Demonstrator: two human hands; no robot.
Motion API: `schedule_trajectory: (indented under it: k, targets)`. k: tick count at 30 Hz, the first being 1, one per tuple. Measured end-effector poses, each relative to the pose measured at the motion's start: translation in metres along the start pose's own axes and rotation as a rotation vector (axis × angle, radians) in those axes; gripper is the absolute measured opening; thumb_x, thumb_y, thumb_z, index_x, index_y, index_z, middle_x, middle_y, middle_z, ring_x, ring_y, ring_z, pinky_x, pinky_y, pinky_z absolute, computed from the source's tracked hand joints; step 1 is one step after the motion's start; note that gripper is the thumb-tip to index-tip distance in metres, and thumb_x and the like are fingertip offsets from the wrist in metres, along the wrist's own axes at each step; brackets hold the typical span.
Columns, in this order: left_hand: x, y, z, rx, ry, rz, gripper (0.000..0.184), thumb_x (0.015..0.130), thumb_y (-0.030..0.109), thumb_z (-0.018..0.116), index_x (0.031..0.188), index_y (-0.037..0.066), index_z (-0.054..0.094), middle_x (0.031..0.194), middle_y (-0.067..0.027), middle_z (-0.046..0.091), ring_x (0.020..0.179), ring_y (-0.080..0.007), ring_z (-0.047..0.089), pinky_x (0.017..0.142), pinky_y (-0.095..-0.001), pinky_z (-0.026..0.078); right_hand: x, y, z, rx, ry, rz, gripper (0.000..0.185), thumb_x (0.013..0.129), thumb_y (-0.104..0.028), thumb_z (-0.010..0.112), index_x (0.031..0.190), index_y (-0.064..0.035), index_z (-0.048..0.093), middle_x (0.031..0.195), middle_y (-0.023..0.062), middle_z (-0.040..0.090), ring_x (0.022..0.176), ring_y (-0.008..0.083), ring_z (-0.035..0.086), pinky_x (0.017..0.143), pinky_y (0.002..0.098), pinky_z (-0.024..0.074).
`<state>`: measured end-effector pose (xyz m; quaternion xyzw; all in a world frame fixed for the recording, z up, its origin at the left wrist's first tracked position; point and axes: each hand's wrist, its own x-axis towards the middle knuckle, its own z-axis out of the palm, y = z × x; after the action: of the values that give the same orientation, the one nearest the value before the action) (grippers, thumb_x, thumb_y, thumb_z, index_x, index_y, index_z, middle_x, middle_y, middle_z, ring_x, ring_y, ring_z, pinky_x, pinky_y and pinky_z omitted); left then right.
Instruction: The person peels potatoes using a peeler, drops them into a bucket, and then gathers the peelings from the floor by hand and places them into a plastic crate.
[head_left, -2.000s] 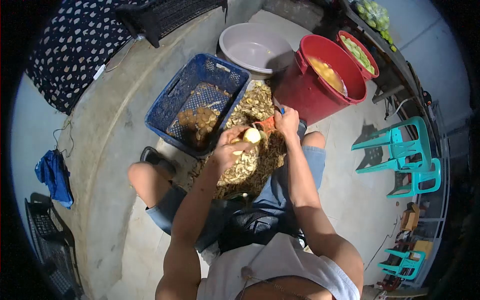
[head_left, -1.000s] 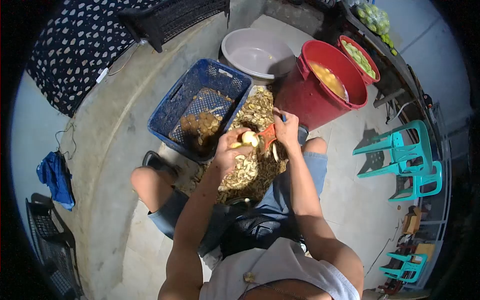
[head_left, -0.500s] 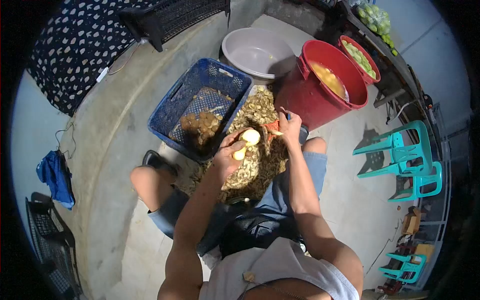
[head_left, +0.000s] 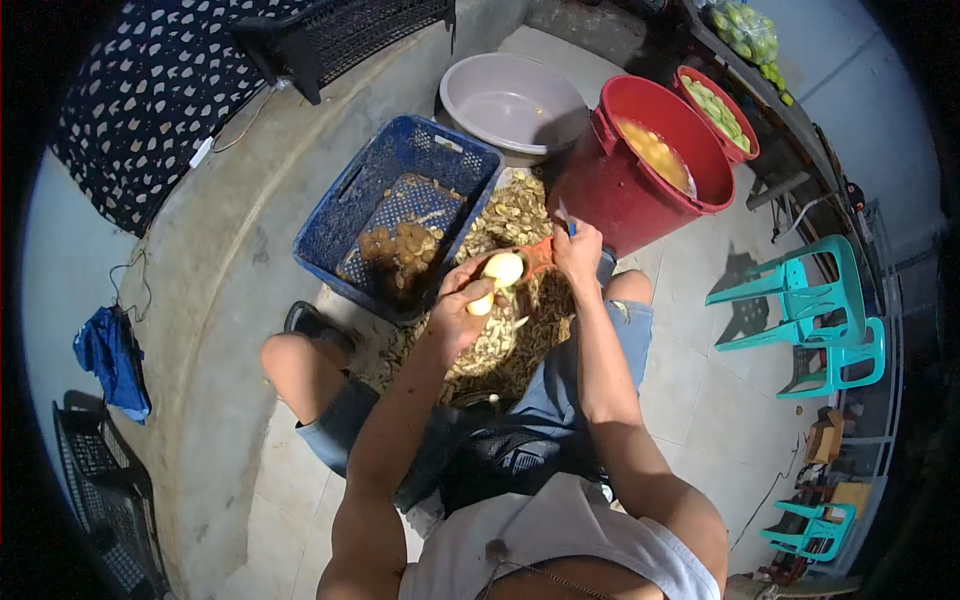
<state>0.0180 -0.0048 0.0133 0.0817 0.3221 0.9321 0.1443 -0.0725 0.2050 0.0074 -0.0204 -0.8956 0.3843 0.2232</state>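
Observation:
My left hand (head_left: 459,311) is closed round two pale yellow peeled pieces that look like potatoes (head_left: 503,268), one above the other. In my right hand (head_left: 578,252) is an orange peeler (head_left: 539,258), its head close to the upper potato. Something blue also shows between the fingers of that hand. Beneath both hands lies a heap of peelings (head_left: 503,345). To the left stands a blue crate (head_left: 330,225) with brown unpeeled potatoes (head_left: 402,250) at its bottom.
A red bucket (head_left: 610,200) holds yellow pieces in liquid. Beside it are a grey basin (head_left: 500,100) and a smaller red tub (head_left: 745,150) of green pieces. Green plastic chairs (head_left: 800,300) stand right. A black crate (head_left: 350,45) rests on the ledge behind.
The orange peeler has moved in from the right against the upper potato. The left hand keeps its hold on both pieces, and the view has shifted slightly.

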Motion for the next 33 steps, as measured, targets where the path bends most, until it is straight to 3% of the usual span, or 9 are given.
schedule_trajectory:
  k: [3,8,14,16,20,25,28,30,33]
  targets:
    - [-0.003,0.012,-0.004,-0.245,0.028,-0.124,0.055,0.083,0.017,0.053,0.134,0.000,0.043,0.119,-0.0148,0.058,0.096,-0.0234,0.060,0.067,-0.0292,0.051,0.000,-0.001,-0.002,0.006,-0.007,0.052,0.032,0.083,-0.026,0.058,0.069,0.0032,0.056,0.057,0.0245,0.049,0.056,0.0413,0.055,0.055,0.0443,0.0418]
    - [0.005,-0.018,-0.030,-0.560,-0.004,-0.093,0.047,0.090,0.032,0.044,0.126,0.003,0.053,0.120,-0.0199,0.059,0.084,-0.0229,0.060,0.061,-0.0345,0.050,-0.003,-0.007,0.004,-0.051,-0.078,0.063,0.038,0.087,-0.028,0.057,0.068,0.0041,0.054,0.057,0.0238,0.049,0.055,0.0409,0.054,0.055,0.0433,0.0414]
    - [0.007,-0.045,-0.047,-0.313,0.290,-0.283,0.033,0.094,0.033,0.040,0.088,0.007,0.059,0.070,-0.0071,0.062,0.051,-0.0210,0.059,0.045,-0.0330,0.049,-0.017,-0.001,0.014,-0.049,-0.130,0.090,0.031,0.082,-0.028,0.059,0.075,0.0024,0.063,0.063,0.0254,0.057,0.060,0.0406,0.060,0.060,0.0458,0.0461]
    - [0.006,-0.039,-0.034,-0.206,0.180,-0.111,0.034,0.094,0.034,0.041,0.087,0.006,0.059,0.072,-0.0085,0.062,0.054,-0.0207,0.060,0.046,-0.0320,0.050,-0.017,-0.006,0.016,-0.008,-0.125,0.052,0.030,0.082,-0.026,0.059,0.074,0.0022,0.062,0.062,0.0251,0.056,0.059,0.0396,0.060,0.058,0.0455,0.0457]
    - [0.009,-0.046,-0.045,-0.007,0.371,-0.005,0.034,0.095,0.026,0.037,0.100,0.000,0.059,0.075,-0.0115,0.063,0.056,-0.0221,0.061,0.049,-0.0344,0.051,-0.026,-0.006,0.022,0.035,-0.122,-0.009,0.027,0.080,-0.023,0.060,0.072,0.0022,0.062,0.058,0.0243,0.055,0.056,0.0382,0.059,0.056,0.0450,0.0449]
    - [0.010,-0.034,-0.040,0.553,0.500,0.249,0.031,0.093,0.017,0.041,0.081,-0.002,0.063,0.068,-0.0119,0.061,0.058,-0.0200,0.060,0.053,-0.0319,0.047,-0.032,-0.044,0.009,-0.062,-0.201,-0.041,0.025,0.079,-0.021,0.060,0.073,0.0026,0.063,0.062,0.0258,0.057,0.062,0.0425,0.060,0.059,0.0471,0.0467]
    - [0.007,-0.036,-0.043,0.839,0.429,0.410,0.043,0.095,0.035,0.044,0.082,-0.003,0.058,0.070,-0.0056,0.059,0.062,-0.0136,0.057,0.060,-0.0272,0.045,-0.020,-0.023,0.018,-0.103,-0.147,-0.076,0.025,0.080,-0.022,0.060,0.075,0.0020,0.064,0.064,0.0260,0.059,0.065,0.0429,0.062,0.061,0.0480,0.0479]
    - [0.010,-0.038,-0.041,0.705,0.387,0.426,0.045,0.096,0.036,0.041,0.082,-0.003,0.058,0.071,-0.0058,0.061,0.063,-0.0140,0.058,0.059,-0.0274,0.045,-0.012,-0.010,0.015,-0.255,-0.152,0.000,0.025,0.080,-0.023,0.060,0.079,0.0004,0.067,0.065,0.0252,0.060,0.067,0.0419,0.063,0.062,0.0475,0.0481]
    - [0.005,-0.024,-0.030,0.989,0.420,0.420,0.044,0.096,0.031,0.037,0.079,-0.002,0.059,0.072,-0.0104,0.062,0.064,-0.0164,0.060,0.058,-0.0306,0.044,-0.014,-0.025,0.007,-0.027,-0.208,0.024,0.025,0.081,-0.025,0.061,0.089,-0.0031,0.071,0.065,0.0253,0.059,0.066,0.0404,0.063,0.063,0.0460,0.0480]
